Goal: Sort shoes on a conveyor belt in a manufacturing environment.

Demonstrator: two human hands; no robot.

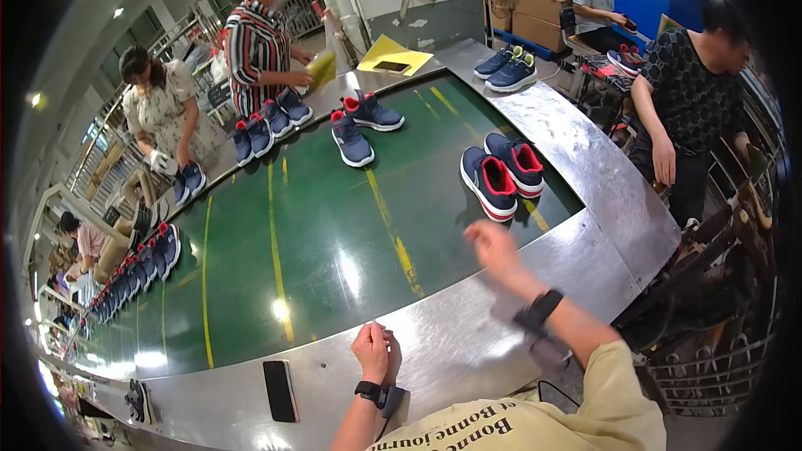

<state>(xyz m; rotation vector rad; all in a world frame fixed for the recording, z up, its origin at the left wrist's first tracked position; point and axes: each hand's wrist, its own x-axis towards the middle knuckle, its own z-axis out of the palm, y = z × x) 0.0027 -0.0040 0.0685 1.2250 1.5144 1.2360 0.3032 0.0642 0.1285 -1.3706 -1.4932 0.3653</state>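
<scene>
My left hand [372, 352] is closed in a loose fist at the metal edge of the table, with nothing visible in it. Over the near right part of the green belt, my right hand [496, 252] is held with its fingers curled and nothing showing in them. Just beyond it stands a pair of navy sneakers with red linings and white soles: the left sneaker [489, 183] is closest to my fingers, and the right sneaker [515, 163] is beside it. Both wrists wear black bands.
Another navy pair [352, 140] sits mid-belt. More sneakers line the far edge, near two workers. A black phone [281, 391] lies on the metal border [468, 330] left of me. Navy sneakers with lime linings [510, 72] stand at the far corner. A person [693, 100] is at the right.
</scene>
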